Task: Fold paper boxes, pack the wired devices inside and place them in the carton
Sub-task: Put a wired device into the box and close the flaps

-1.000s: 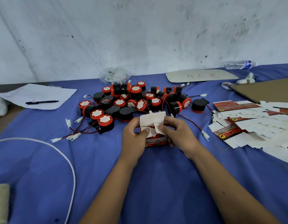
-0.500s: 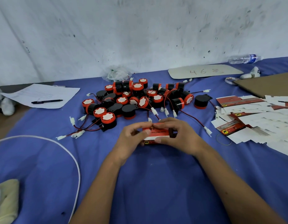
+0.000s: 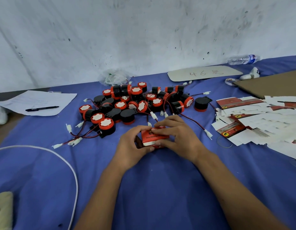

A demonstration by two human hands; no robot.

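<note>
Red box [image 3: 154, 137] gripped by both hands [image 3: 176, 136] — wired devices [image 3: 135, 103] heaped just behind.

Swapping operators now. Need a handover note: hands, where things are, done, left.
Left hand and right hand both grip one small red paper box above the blue cloth.
Wired devices lie piled behind the hands; flat box blanks are stacked to the right.
Done: this box looks folded shut; contents cannot be seen.
Left: put it in the carton, likely the brown cardboard far right, then pack the rest.
</note>
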